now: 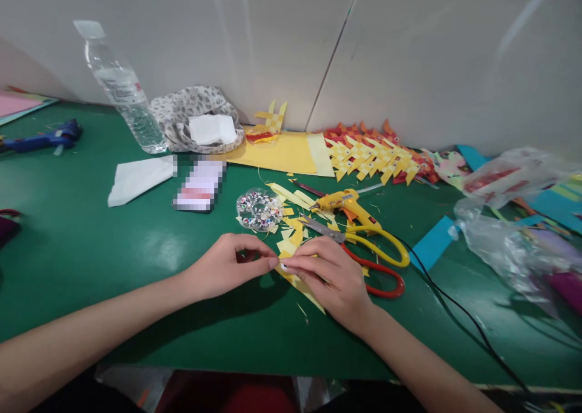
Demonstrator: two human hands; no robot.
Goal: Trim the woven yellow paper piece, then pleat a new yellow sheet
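Note:
My left hand [234,264] and my right hand [334,276] meet fingertip to fingertip over the middle of the table. Between the right thumb and fingers is a small white round piece [284,267], too small to make out fully. The left thumb and index finger are pinched right beside it; what they grip is hidden. Below the fingertips lies a yellow paper strip [309,295]. Just beyond the hands are yellow paper scraps [287,243] and a clear round case of googly eyes [259,210]. Scissors [370,243] with yellow and red handles lie beside my right hand.
A yellow glue gun [348,207] lies behind the scissors, its black cord [454,304] running right. Folded paper fish [368,155] line the wall. On the left are a phone [200,185], a tissue [140,179] and a water bottle [125,91]. Plastic bags [504,243] are at right.

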